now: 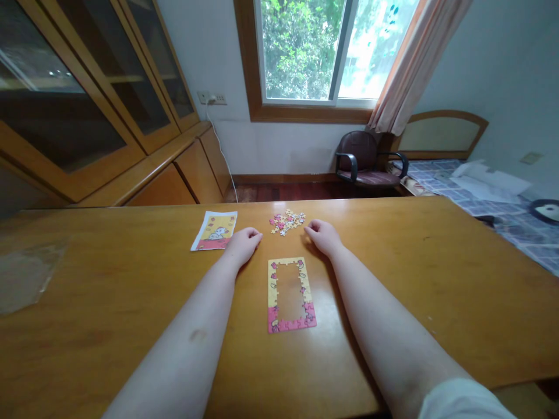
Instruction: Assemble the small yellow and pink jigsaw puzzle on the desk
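A jigsaw frame (290,295), yellow on top and pink at the bottom with an unfilled middle, lies on the wooden table (437,273) between my forearms. Beyond it sits a small heap of loose puzzle pieces (287,222). A picture card (215,230) showing the puzzle's image lies to the left. My left hand (243,244) rests on the table beside the card, fingers curled under with nothing visible in them. My right hand (322,235) rests just right of the heap, fingers bent and close to the pieces, nothing visible in them.
A clear plastic sheet (26,273) lies at the table's left end. Wooden cabinets with glass doors (87,99) stand at left. Behind the table are a dark office chair (367,160), a window and a bed (502,198) at right.
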Demonstrator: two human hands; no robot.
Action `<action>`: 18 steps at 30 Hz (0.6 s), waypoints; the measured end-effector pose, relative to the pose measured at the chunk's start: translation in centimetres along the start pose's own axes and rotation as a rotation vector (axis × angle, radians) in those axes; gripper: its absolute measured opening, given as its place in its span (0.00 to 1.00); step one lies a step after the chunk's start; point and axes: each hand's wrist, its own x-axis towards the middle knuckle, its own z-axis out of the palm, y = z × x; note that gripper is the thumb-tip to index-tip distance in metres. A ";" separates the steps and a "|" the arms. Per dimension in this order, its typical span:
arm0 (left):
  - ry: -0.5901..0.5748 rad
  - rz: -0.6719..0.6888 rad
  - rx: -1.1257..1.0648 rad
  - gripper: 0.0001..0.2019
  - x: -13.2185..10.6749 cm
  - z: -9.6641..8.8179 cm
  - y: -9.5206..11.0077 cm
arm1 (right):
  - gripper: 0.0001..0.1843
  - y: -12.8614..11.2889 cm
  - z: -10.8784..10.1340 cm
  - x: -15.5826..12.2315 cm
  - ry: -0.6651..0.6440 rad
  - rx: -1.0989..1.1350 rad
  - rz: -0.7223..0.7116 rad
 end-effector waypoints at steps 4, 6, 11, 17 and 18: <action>0.219 0.067 0.053 0.13 1.1 0.6 0.3 | 0.15 -1.1 -0.2 -0.5 -0.087 -0.160 -0.102; 0.152 0.161 0.117 0.14 1.0 0.7 0.5 | 0.16 -2.0 -0.1 -0.9 -0.107 -0.211 -0.226; 0.050 0.237 0.296 0.22 0.1 0.9 1.5 | 0.30 -3.5 1.0 -1.8 -0.290 -0.449 -0.327; -0.026 0.279 0.460 0.21 -0.5 1.4 2.2 | 0.22 -2.9 0.9 -1.5 -0.274 -0.405 -0.339; -0.014 0.269 0.445 0.20 -0.5 1.4 2.2 | 0.18 -2.7 0.8 -1.3 -0.231 -0.388 -0.352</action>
